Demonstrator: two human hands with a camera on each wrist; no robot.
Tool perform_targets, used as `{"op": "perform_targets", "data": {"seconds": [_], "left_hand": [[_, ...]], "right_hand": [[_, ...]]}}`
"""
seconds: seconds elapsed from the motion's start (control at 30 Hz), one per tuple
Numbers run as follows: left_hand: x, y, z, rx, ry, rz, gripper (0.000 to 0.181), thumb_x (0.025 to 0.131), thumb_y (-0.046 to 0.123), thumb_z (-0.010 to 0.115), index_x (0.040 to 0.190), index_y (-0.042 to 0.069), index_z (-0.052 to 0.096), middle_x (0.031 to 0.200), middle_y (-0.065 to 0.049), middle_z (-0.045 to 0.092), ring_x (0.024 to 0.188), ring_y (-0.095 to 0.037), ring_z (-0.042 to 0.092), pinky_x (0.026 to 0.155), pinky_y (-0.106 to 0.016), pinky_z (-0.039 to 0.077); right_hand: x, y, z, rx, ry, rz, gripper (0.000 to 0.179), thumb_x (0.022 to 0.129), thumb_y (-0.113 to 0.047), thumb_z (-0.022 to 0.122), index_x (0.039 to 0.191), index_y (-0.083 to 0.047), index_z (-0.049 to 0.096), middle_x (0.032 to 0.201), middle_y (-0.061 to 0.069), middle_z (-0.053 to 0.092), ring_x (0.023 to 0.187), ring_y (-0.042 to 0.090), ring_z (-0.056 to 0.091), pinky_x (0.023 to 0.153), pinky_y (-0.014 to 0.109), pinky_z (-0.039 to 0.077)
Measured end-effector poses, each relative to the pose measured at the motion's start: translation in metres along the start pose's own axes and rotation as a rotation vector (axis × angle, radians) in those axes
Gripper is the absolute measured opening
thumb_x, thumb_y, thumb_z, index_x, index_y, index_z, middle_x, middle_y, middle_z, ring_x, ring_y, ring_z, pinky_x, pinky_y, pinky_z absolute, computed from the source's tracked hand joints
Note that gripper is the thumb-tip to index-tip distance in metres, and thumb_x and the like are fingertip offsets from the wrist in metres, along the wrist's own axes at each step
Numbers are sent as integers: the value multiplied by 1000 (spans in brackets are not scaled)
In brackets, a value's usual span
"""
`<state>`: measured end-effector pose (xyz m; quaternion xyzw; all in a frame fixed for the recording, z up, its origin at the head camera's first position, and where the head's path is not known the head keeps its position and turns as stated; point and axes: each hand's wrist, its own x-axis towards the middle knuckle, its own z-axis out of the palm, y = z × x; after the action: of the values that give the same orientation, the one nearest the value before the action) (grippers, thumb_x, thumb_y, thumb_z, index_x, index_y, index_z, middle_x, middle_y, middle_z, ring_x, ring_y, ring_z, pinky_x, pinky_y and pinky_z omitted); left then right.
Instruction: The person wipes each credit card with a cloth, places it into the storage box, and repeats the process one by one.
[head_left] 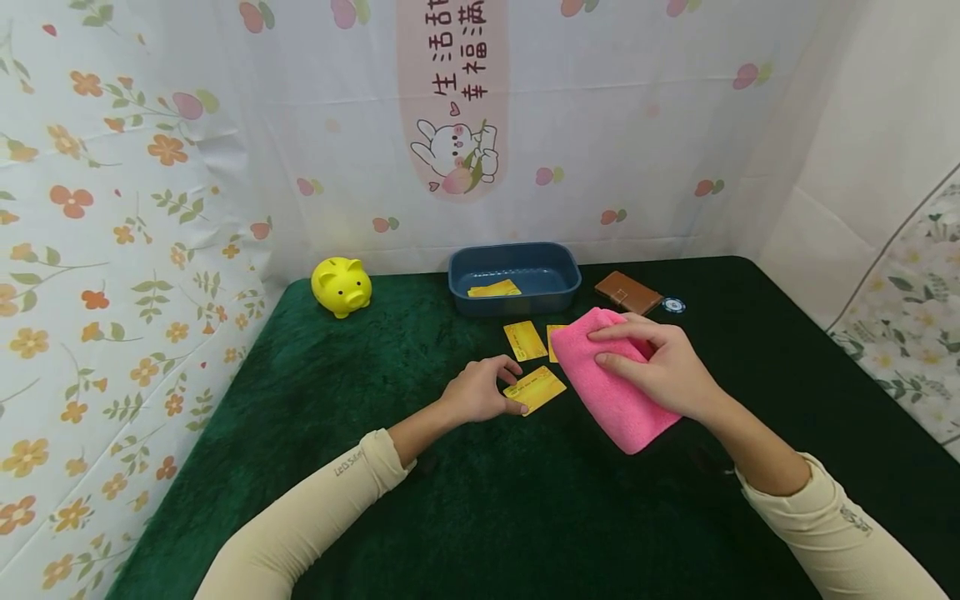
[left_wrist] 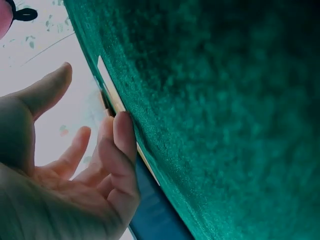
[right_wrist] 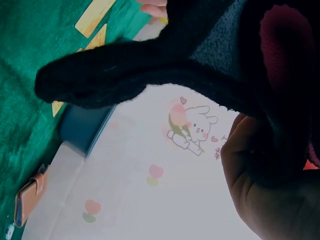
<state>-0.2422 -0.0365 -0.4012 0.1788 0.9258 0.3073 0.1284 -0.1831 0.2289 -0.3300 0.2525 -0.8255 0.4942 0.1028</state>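
My left hand [head_left: 480, 387] is low over the dark green cloth-covered table, thumb and fingers spread around the left end of a yellow card [head_left: 538, 388]. The left wrist view shows the thumb well apart from the fingertips, which are right beside the thin edge of a card [left_wrist: 109, 82]. My right hand [head_left: 671, 367] grips a folded pink cloth [head_left: 622, 408] between thumb and fingers, raised to the right of that card. Against the light, the cloth [right_wrist: 110, 70] looks almost black in the right wrist view. Another yellow card [head_left: 525, 340] lies behind, and the pink cloth partly covers a third card [head_left: 553, 343].
A blue tray [head_left: 517, 305] with several yellow cards [head_left: 495, 288] inside stands at the back, near the curtain. To its right lie a brown wallet [head_left: 626, 290] and a blue-and-white chip [head_left: 673, 305]. A yellow piggy bank [head_left: 341, 286] stands at the back left.
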Motion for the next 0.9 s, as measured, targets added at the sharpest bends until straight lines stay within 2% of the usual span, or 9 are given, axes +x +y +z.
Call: {"op": "perform_targets", "data": {"seconds": [0.2,0.5,0.9], "left_hand": [[3,-2,2,41,-6,-11,56,78,38,85,125,21,60,119,0,67,102,-17,60,83,-38,51],[7,-3,7,124,-15,-19,58,79,43,83,127,20,59,120,-1,63,100,-17,59,80,-37,51],[6,0,8,165,-25,-55,61,76,38,86,127,18,58,110,0,61,88,-15,56,74,-32,49]], "right_hand": [[1,1,1,2,1,-17,29,90,1,68,117,-6,70,122,11,58,88,21,60,62,30,58],[2,2,2,1,-5,10,28,91,-1,67,118,-7,70,120,7,58,85,22,61,61,31,58],[3,4,4,-6,-6,12,28,91,-2,68,118,-7,70,125,9,58,86,23,61,61,32,58]]}}
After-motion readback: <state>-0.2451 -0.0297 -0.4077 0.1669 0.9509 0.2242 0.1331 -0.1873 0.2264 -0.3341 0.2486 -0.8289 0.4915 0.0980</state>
